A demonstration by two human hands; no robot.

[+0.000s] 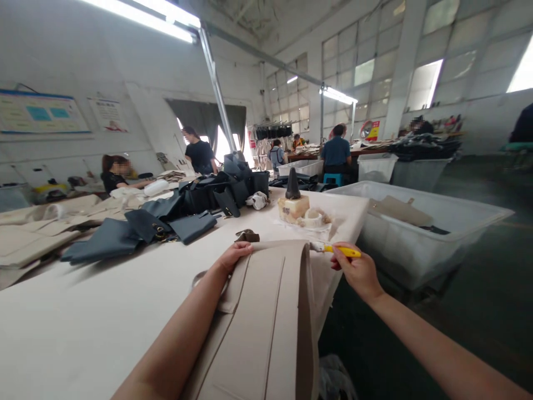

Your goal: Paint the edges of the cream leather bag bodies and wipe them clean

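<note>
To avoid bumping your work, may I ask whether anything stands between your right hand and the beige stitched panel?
Nothing visible does: the right hand grips a yellow-handled tool, its metal end right beside the beige stitched panel.

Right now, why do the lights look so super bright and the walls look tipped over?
In the head view, the ceiling lamp and the far right window glare white, the wide lens makes the wall and metal pole lean, and it stretches the right arm big.
</note>
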